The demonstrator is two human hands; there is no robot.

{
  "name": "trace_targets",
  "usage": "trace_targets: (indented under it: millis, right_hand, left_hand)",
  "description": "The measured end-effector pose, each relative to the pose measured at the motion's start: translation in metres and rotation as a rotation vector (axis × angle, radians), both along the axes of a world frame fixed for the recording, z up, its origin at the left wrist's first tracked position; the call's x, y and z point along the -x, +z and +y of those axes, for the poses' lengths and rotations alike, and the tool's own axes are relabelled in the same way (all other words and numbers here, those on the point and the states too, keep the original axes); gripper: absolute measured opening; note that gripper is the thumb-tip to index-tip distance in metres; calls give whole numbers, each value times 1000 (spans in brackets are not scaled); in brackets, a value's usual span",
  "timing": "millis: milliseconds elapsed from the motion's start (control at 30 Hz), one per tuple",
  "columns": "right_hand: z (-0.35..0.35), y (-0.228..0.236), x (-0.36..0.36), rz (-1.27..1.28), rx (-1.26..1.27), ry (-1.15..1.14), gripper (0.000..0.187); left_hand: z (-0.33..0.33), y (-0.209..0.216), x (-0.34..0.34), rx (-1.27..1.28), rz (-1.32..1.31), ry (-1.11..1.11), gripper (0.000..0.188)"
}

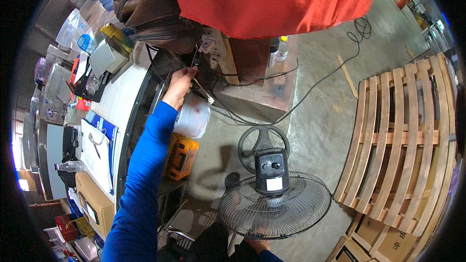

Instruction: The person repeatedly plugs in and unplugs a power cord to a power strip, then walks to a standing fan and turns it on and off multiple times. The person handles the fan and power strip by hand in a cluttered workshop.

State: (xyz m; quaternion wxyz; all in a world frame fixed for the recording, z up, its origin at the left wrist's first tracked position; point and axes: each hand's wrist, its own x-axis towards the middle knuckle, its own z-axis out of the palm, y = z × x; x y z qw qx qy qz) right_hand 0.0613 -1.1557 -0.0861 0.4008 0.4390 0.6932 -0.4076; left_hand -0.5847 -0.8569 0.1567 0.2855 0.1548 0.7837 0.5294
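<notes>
L arm, in blue sleeve (141,179), reaches fwd, nearly straight, along the desk's (127,78) R edge. L hand (179,86) is past the desk's far R corner, back of hand up, fingers bent & tips pinched on 1 small dark plug (196,61), just beside 1 socket strip (208,44). R hand (258,244) is low, by the near rim of 1 fan (274,204); mostly hidden by it, so can't tell if it's open or gripping.

Fan's on the floor (310,140), R of the desk, approx. in front of the person: 1 black motor housing w/ 1 white label & 2 knobs, 1 wire guard, 1 round base (263,148). Dark cord (323,78) runs over floor, coiled at far end.

Other counts: 1 brown block (252,101) past the fan, 2 bottles (283,51) toward its far R corner, 1 w/ yellow cap. 1 white bag (194,120) & 1 orange box (182,157) just R of desk's R edge, bag nearer L hand. On desk: 1 white pad (97,157) by R edge, mid-length; 1 carton (99,204) nearer desk's near R corner. 1 red cloth (272,2) at far side, above the block. 1 slatted wood rack (398,138) well R of fan.
</notes>
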Motion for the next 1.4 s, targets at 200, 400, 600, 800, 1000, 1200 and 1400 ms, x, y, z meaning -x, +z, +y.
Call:
trace_targets:
  millis: [200, 400, 600, 800, 1000, 1200, 1400]
  right_hand:
    - [16, 10, 10, -7, 63, -46, 56]
    - [22, 15, 14, 296, -131, 304, 30]
    - [-2, -17, -16, 490, -211, 362, 25]
    - [13, -6, -8, 423, -157, 360, 25]
    - [19, -6, -10, 441, -181, 379, 25]
    - [19, -13, -15, 509, -253, 366, 24]
    - [27, -16, -16, 376, -124, 404, 26]
  left_hand:
    - [6, 0, -9, -92, 4, -17, 25]
    - [2, -2, -17, -152, 109, 9, 29]
    - [-10, 3, -27, -152, 328, 26, 34]
    - [7, 47, -52, -84, 716, -144, 34]
    - [33, 72, -46, 155, 1036, 32, 34]
    - [37, 68, -19, 203, 964, -55, 35]
    - [37, 70, -1, 144, 806, -169, 36]
